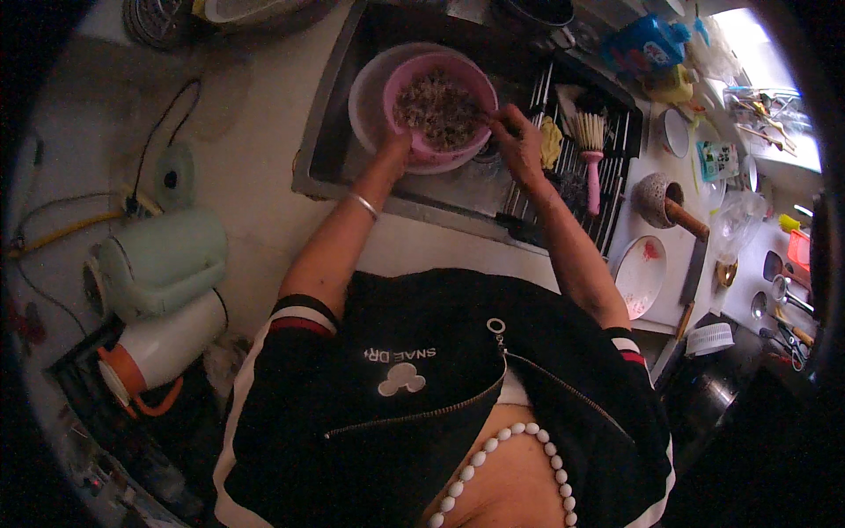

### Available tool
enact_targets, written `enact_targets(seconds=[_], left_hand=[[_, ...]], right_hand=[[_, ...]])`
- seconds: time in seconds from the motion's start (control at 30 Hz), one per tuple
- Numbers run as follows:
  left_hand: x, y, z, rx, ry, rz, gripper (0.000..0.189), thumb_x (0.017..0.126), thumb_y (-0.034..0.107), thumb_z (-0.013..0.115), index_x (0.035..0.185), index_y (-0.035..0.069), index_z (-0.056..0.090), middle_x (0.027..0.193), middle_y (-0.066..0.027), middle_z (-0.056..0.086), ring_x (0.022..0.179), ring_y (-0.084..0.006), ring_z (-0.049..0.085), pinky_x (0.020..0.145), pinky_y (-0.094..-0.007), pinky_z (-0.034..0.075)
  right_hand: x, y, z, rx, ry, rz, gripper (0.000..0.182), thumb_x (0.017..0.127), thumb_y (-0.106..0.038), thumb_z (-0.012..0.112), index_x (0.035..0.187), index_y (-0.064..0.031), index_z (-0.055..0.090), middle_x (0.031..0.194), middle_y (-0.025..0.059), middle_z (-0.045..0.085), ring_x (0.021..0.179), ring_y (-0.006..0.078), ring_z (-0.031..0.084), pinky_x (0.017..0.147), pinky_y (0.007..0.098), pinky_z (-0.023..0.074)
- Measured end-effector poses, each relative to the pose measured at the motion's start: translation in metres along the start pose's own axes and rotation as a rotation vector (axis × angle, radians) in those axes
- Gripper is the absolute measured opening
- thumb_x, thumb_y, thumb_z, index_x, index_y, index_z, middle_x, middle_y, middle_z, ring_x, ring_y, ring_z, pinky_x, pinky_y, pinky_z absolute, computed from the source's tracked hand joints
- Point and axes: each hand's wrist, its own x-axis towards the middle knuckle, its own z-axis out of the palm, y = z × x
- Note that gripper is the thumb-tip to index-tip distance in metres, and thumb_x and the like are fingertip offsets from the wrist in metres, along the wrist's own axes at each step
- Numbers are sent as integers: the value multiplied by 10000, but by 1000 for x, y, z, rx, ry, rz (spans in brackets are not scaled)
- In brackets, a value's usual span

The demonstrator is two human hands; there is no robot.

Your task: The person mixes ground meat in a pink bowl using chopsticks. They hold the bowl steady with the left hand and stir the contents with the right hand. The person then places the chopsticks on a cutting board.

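A pink plastic bowl [490,86] holds a loose mass of small, dark brownish food pieces [439,109]. It sits in or just above a larger whitish basin [365,109] in the sink; which of the two is hard to tell. My left hand [395,155] grips the near left rim of the pink bowl, its thumb over the edge and its other fingers hidden. At the right rim, my right hand [517,135] pinches the bowl's edge between thumb and fingers.
Right of the basins, a metal rack [610,191] across the sink [317,155] carries a pink-handled brush [592,165] and a yellow cloth [550,142]. A stone mortar [653,198] with a wooden pestle and a plate [640,277] stand farther right. Vacuum jugs [165,264] are at left.
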Motion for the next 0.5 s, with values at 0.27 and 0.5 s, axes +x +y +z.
enact_targets(seconds=[0.27, 0.5], left_hand=[[-1, -3, -3, 2, 5, -11, 439, 867, 118, 457, 1291, 83, 347, 1189, -119, 508, 939, -254, 594, 612, -375, 571], [-2, -2, -2, -3, -3, -22, 440, 863, 116, 459, 1288, 79, 352, 1186, -119, 510, 936, -252, 594, 614, -376, 569]], right_hand=[[5, -36, -9, 255, -127, 9, 104, 819, -115, 601, 868, -27, 579, 751, -2, 549, 721, 86, 516, 654, 219, 420], [12, 10, -12, 64, -50, 25, 146, 793, -159, 601, 833, -20, 582, 769, 44, 589, 730, 137, 524, 667, 278, 425]])
